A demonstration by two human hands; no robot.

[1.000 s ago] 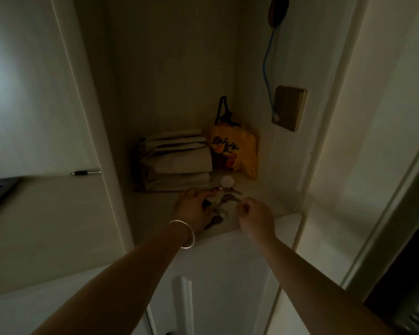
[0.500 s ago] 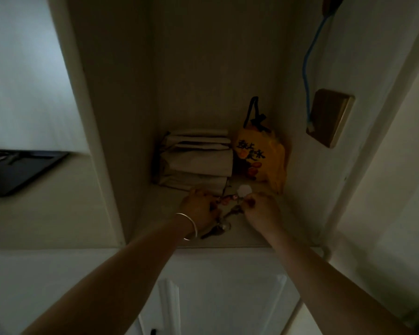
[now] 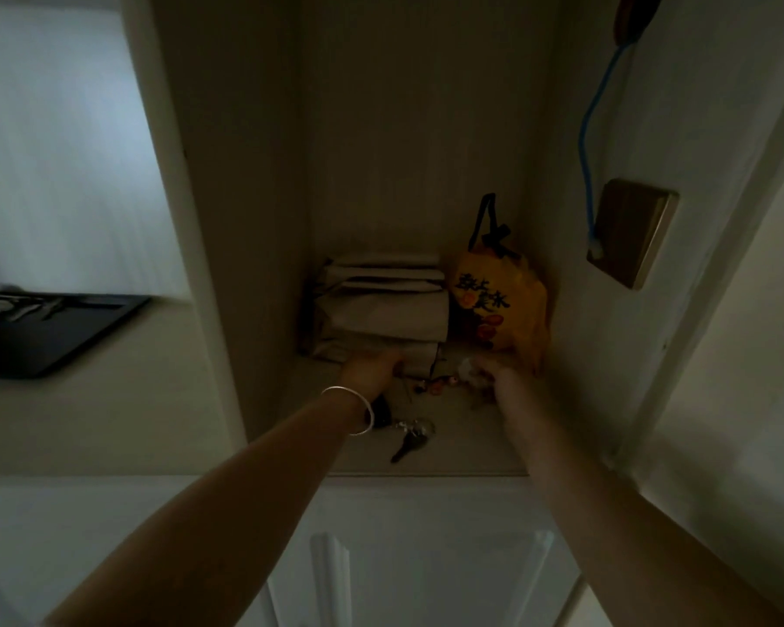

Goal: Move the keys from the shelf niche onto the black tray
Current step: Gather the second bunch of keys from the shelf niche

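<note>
Dim, underexposed; pale light from left; motion blur; wide-angle edge distortion.

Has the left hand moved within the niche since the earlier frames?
Yes. The left hand went deeper, from the keys to the folded stack.

A dim, pale-walled alcove (image 3: 426,129) with a cream shelf (image 3: 462,450) above panelled cupboard doors (image 3: 426,558); a blue cable (image 3: 585,142) drops to a brass wall plate (image 3: 630,233) on the right side wall, with cool daylight on the wall (image 3: 55,151) at left
</note>
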